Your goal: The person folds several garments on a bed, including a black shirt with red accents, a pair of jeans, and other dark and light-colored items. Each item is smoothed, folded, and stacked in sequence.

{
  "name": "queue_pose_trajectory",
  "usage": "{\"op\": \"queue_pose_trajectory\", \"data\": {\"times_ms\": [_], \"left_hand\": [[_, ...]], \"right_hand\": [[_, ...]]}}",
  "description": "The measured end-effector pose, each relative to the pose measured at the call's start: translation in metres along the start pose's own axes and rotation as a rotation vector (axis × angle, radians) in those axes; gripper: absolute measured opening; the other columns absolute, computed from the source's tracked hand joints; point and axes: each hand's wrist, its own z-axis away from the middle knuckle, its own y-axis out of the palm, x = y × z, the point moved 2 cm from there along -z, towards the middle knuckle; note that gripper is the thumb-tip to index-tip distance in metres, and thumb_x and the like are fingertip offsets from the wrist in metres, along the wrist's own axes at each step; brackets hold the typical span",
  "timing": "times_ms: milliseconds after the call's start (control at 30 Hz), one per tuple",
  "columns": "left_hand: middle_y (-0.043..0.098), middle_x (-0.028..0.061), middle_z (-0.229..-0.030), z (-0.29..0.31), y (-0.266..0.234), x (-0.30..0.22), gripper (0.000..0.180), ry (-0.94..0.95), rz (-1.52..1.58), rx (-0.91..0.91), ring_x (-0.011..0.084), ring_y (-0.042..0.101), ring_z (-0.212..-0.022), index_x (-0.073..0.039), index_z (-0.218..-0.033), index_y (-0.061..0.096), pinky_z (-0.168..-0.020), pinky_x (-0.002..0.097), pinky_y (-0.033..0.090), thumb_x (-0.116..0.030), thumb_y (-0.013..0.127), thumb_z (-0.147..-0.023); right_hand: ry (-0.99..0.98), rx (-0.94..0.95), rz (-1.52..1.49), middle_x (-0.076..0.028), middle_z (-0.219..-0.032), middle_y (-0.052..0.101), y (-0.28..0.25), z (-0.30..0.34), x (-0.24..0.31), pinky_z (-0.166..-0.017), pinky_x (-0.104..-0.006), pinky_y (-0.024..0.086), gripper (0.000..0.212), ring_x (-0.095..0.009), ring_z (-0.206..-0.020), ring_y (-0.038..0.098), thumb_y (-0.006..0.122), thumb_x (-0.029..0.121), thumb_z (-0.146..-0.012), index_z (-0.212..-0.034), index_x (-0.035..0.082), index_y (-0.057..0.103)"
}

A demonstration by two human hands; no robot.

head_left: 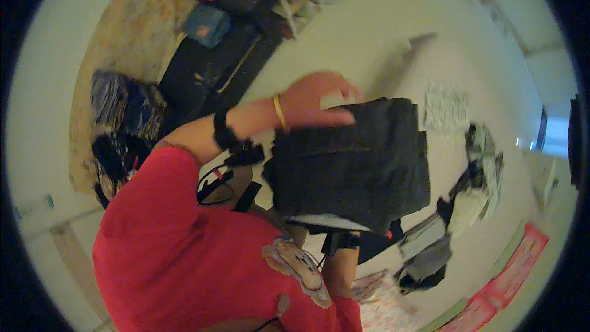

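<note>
A folded black garment, thick and roughly square, is held up in front of my red shirt. A strip of white shows along its near edge. My left hand hovers at its far left edge, thumb and fingers apart, slightly blurred; whether the thumb touches the cloth is unclear. My right forearm reaches up under the near edge, and the garment rests on that hand, whose fingers are hidden beneath it. Both wrists carry black straps, and a yellow bangle circles the left one.
A pale bed-like surface holds a patterned folded cloth, a heap of clothes and grey folded clothes. Leftward lie a black bag, a blue folded item and a dark clothes pile. Red-pink patterned panels edge the lower right.
</note>
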Motion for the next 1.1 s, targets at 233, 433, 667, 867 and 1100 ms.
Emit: {"op": "queue_pose_trajectory", "data": {"times_ms": [233, 433, 667, 867, 1100], "left_hand": [[0.041, 0.0093, -0.136, 0.264, -0.061, 0.162, 0.077, -0.544, 1.224, 0.039, 0.0211, 0.041, -0.121, -0.007, -0.137, 0.034, -0.099, 0.0336, 0.033, -0.064, 0.038, -0.084], [0.040, 0.0095, -0.136, 0.433, -0.116, 0.264, 0.077, -0.627, 1.562, -0.403, 0.0217, 0.040, -0.122, -0.007, -0.137, 0.033, -0.100, 0.0338, 0.032, -0.063, 0.039, -0.084], [0.040, 0.0097, -0.136, 0.523, -0.123, 0.370, 0.078, -0.663, 1.751, -0.901, 0.0224, 0.040, -0.122, -0.007, -0.137, 0.033, -0.100, 0.0340, 0.032, -0.063, 0.040, -0.084], [0.039, 0.0099, -0.137, 0.576, -0.121, 0.467, 0.078, -0.750, 1.793, -1.376, 0.0230, 0.039, -0.123, -0.007, -0.138, 0.032, -0.101, 0.0341, 0.031, -0.062, 0.041, -0.084], [0.039, 0.0101, -0.137, 0.602, -0.153, 0.573, 0.078, -1.141, 1.482, -1.746, 0.0236, 0.038, -0.124, -0.007, -0.138, 0.031, -0.101, 0.0343, 0.031, -0.062, 0.042, -0.084]], "right_hand": [[0.260, 0.067, 0.294, -0.007, -0.140, 0.034, 0.134, -0.078, -0.154, -0.107, -0.0390, 0.023, 0.061, -0.026, -0.127, 0.032, 0.044, 0.045, -0.089, -0.137, 0.009, 0.031], [0.422, 0.112, 0.535, -0.007, -0.141, 0.032, 0.250, -0.177, -0.289, -0.108, -0.0388, 0.022, 0.063, -0.026, -0.129, 0.030, 0.045, 0.046, -0.089, -0.138, 0.009, 0.029], [0.620, 0.367, 0.965, -0.006, -0.140, 0.033, 0.326, -0.306, -0.398, -0.107, -0.0389, 0.024, 0.070, -0.024, -0.128, 0.031, 0.051, 0.049, -0.086, -0.139, 0.009, 0.026], [0.447, 0.641, 1.697, -0.013, -0.138, 0.033, 0.378, -0.493, -0.506, -0.103, -0.0320, 0.026, 0.068, -0.025, -0.126, 0.032, 0.054, 0.028, -0.086, -0.140, 0.002, 0.021], [0.275, 0.778, 1.909, -0.022, -0.138, 0.034, 0.401, -0.634, -0.636, -0.104, -0.0351, 0.028, 0.075, -0.033, -0.128, 0.033, 0.056, 0.041, -0.084, -0.138, 0.001, 0.024]]}}
